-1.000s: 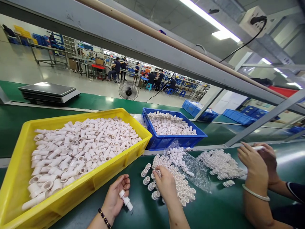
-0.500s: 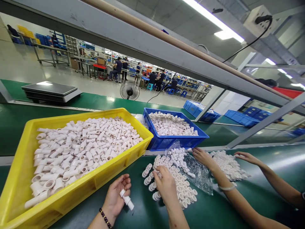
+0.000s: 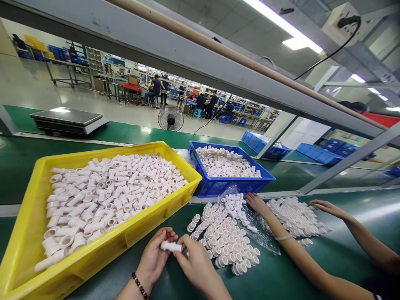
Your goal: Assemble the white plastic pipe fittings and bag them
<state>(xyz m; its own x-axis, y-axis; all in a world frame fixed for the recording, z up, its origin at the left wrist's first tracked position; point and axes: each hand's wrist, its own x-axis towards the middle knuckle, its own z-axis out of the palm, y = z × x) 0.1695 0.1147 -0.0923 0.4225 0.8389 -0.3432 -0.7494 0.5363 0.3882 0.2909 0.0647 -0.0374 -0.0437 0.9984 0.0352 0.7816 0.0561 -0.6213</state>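
Observation:
My left hand [image 3: 154, 255], wearing a dark beaded bracelet, is curled around a white plastic pipe fitting [image 3: 171, 246] lying nearly level. At the fitting's right end, my right hand [image 3: 200, 263] has its thumb and fingers closed in a pinch. A bit of white shows between those fingers; whether it is a separate piece is hard to see. Just right of my hands, many white pipe fittings [image 3: 233, 239] stand in tight rows on the green work surface [image 3: 175, 287]. Behind them lies a loose heap of smaller white fittings [image 3: 234, 204] on a clear plastic bag [image 3: 265, 237].
A yellow bin [image 3: 125, 248] full of white fittings stands at left, a blue bin [image 3: 234, 186] of them behind. At right, a co-worker's hands [image 3: 258, 204] reach toward the bag and another group of fittings [image 3: 296, 214]. A scale [image 3: 68, 118] sits on the back ledge.
My right hand has moved from the standing rows leftward to the fitting in my left hand. That fitting has turned from slanting down to nearly level. The co-worker's nearer hand shifted slightly left.

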